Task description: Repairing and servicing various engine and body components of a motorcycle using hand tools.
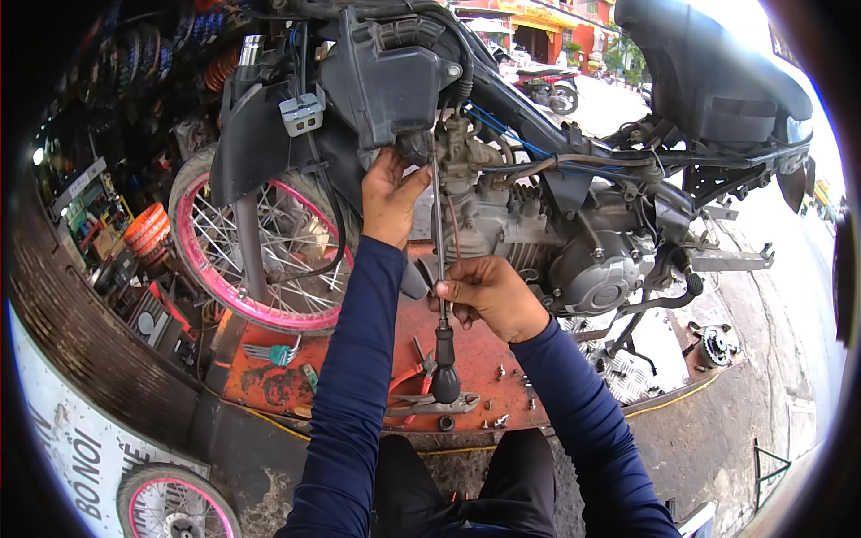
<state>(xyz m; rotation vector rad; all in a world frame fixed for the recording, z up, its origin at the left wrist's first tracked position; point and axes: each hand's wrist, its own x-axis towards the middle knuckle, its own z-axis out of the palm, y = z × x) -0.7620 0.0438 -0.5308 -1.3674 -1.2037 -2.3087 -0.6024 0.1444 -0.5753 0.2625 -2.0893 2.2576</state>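
My left hand (395,197) is raised beneath the black airbox (390,81), fingers curled against a part beside the metal carburetor (457,152); what they grip is hidden. Lower, my right hand (480,296) pinches the steel shaft of a long screwdriver (445,354), its black handle hanging down and its shaft running upright to near the carburetor. Behind both hands is the motorcycle's engine (498,233), with a round side cover (596,282). Pliers (453,403) and small bolts lie on the red lift platform (269,377) under the screwdriver.
A pink-rimmed front wheel (269,305) stands left, near hex keys (278,352). A sprocket part (716,348) sits at the platform's right end. Shop clutter with an orange bucket (143,229) fills the far left. A loose wheel (179,511) lies lower left. A parked motorbike (547,90) stands beyond.
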